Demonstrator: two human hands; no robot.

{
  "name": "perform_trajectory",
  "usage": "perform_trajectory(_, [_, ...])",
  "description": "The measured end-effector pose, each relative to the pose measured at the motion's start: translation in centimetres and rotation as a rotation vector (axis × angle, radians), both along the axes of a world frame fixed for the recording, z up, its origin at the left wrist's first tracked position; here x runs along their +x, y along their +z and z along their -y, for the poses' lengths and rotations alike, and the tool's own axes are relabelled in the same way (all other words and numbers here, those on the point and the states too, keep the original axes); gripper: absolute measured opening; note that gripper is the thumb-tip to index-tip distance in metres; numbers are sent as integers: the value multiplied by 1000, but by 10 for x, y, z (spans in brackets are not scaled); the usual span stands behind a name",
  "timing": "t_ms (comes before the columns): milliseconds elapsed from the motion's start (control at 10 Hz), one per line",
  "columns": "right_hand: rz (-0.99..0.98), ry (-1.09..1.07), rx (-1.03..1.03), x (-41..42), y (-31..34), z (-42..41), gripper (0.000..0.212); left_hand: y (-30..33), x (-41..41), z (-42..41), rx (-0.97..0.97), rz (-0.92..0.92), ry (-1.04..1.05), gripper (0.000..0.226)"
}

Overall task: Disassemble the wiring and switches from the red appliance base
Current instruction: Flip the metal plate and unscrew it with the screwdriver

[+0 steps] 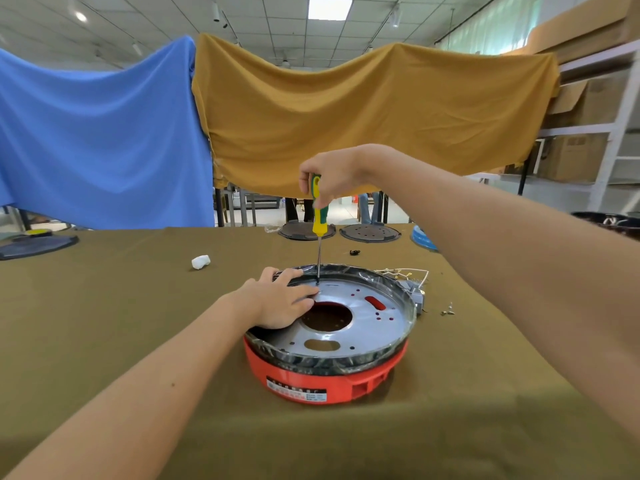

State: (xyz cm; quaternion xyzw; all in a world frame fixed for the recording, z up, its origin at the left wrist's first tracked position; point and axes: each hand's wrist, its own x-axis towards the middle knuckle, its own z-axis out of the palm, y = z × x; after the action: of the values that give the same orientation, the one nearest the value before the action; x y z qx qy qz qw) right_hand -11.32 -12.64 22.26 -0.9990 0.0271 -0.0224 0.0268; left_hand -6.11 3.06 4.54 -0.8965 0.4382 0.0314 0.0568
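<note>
Your right hand [327,180] grips the yellow-green screwdriver [319,216] upright, tip down on the metal plate [367,323] at its far rim. Your left hand [280,301] lies flat, fingers straight, on the plate's left side. The red appliance base [325,379] sits mid-table [104,323]; loose wiring [403,273] is just behind it.

A rating label [297,389] sits on the front wall of the red base [360,382], the only printed matter in view. It is a dark strip topped by a pale band and carrying rows of small light characters, with a few paler boxes at its right end. The print is too small and blurred to read; no word, brand or number can be made out.
</note>
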Motion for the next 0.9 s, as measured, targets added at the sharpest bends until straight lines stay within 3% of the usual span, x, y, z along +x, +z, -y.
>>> perform_trajectory(100, [0, -238, -371, 2, -10, -12, 70, 1, -1, -1, 4, -1, 1, 46])
perform_trajectory(200, [51, -165, -419, 8, -10, -8, 49, 0, 0, -1, -2, -5, -6, 46])
perform_trajectory(300, [0, 34, -129, 2, 0, -4, 15, 0, 1, -1, -5, -10, 0, 46])
perform_trajectory(400, [29, 87, 7, 0, 0, -3, 16, 0, 1, 0, -5, -8, 1, 46])
perform_trajectory(500, [19, -72, -30, 0, -7, -7, 39, 0, 1, 0, -8, -9, 3, 46])
perform_trajectory(600, [120, -239, -394, 2, -11, -11, 58, -1, 2, 0, -10, -8, 2, 46])
perform_trajectory(700, [74, -67, -281, 2, -7, -10, 29, -1, 2, 0, -13, -10, 1, 45])
perform_trajectory(800, [-9, 47, -20, -7, 3, -11, 14, 0, 1, 0, -6, -5, 7, 46])
perform_trajectory(900, [-5, 6, 41, -6, -2, -12, 16, 0, 0, 0, -8, -5, 5, 46])
